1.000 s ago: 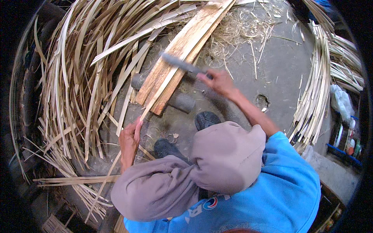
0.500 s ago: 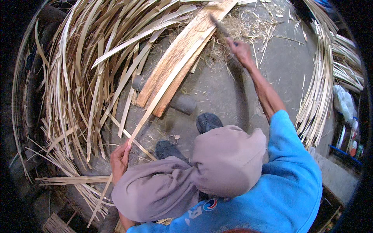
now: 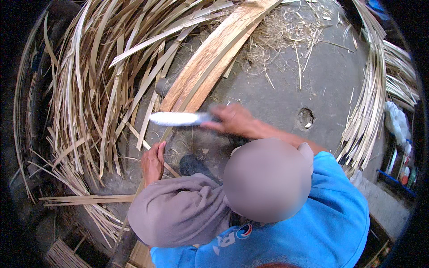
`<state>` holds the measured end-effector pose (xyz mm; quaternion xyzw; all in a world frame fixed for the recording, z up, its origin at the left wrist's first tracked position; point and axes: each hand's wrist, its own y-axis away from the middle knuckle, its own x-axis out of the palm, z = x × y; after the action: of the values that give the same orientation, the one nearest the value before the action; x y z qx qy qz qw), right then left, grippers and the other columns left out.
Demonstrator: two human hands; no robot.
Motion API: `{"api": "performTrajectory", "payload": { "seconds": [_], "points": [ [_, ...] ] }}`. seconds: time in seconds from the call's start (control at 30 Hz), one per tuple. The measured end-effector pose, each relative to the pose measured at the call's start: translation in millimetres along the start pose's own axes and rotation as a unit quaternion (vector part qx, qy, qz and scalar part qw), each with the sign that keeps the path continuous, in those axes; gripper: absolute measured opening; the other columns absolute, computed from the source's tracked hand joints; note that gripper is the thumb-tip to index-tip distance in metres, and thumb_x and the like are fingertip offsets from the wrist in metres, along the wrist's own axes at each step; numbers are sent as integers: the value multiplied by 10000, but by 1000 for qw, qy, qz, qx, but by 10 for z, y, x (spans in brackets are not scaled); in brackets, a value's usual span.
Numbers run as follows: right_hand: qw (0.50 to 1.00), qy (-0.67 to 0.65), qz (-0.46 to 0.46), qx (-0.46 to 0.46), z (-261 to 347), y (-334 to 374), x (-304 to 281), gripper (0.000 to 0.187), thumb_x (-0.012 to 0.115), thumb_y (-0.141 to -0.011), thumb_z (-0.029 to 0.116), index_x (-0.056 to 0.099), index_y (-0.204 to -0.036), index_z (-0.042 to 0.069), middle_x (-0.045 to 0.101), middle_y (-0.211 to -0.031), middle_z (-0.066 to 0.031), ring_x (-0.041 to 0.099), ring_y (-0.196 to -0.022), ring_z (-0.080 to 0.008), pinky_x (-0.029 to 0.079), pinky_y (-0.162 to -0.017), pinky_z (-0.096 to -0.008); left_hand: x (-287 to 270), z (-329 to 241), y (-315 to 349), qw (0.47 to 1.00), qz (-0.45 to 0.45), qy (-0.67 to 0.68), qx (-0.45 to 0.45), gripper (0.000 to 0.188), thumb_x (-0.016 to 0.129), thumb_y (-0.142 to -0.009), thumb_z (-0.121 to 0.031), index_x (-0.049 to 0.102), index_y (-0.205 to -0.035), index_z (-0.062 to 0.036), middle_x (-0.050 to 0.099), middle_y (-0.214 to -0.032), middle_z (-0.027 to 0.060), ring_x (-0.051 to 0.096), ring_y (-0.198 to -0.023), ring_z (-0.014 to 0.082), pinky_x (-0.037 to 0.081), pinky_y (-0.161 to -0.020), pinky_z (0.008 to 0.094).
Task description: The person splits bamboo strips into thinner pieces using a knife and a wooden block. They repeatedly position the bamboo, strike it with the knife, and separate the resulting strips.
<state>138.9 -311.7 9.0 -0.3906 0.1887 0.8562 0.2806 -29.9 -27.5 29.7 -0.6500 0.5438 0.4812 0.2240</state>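
Note:
My left hand (image 3: 153, 163), beside my left knee, has its fingers closed on a long, thin bamboo strip (image 3: 210, 67). From there the strip runs away along a wooden board (image 3: 196, 60) with a rough, pale orange-brown face. My right hand (image 3: 232, 119) grips a knife (image 3: 176, 119) by its handle. Its broad blade, smeared by motion, points left across the near end of the board, over the strip. Whether the blade touches the strip I cannot tell.
A large heap of split strips (image 3: 94, 89) fills the left side. Fine shavings (image 3: 277, 38) lie beyond the board. At the right lies a bundle of strips (image 3: 368, 111), with a plastic bag (image 3: 395, 120) next to it. The concrete floor has a small hole (image 3: 306, 117).
My right hand has swept the knife from the far end of the board back toward me and left. My left hand has shifted slightly right and away from me, still holding the strip.

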Motion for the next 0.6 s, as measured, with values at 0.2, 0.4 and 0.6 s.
{"api": "performTrajectory", "payload": {
  "seconds": [0.2, 0.4, 0.6],
  "points": [
    [984, 47, -159, 69, -1109, -266, -527, 623, 582, -921, 666, 741, -904, 64, 713, -805, -177, 682, -662, -369, 542, -595, -465, -99, -165, -35, 996, 34, 69, -41, 345, 565, -1032, -313, 671, -878, -23, 619, -709, 227, 602, -661, 431, 454, -630, 478],
    [919, 83, -204, 326, -2292, -405, -1613, 712, 532, -919, 727, 758, -944, 53, 672, -658, -182, 694, -645, -307, 543, -613, -451, -12, -124, -12, 992, 74, 91, -56, 339, 567, -1035, -327, 721, -1052, -25, 689, -873, 246, 652, -762, 357, 483, -701, 412],
    [971, 26, -208, 114, -1384, -382, -684, 649, 605, -895, 711, 746, -960, 81, 666, -681, -110, 627, -625, -247, 519, -642, -427, -165, -206, -109, 974, 77, 188, -105, 395, 542, -1057, -326, 622, -1363, -89, 707, -1228, 190, 653, -1102, 176, 476, -959, 311]
  ]
}}
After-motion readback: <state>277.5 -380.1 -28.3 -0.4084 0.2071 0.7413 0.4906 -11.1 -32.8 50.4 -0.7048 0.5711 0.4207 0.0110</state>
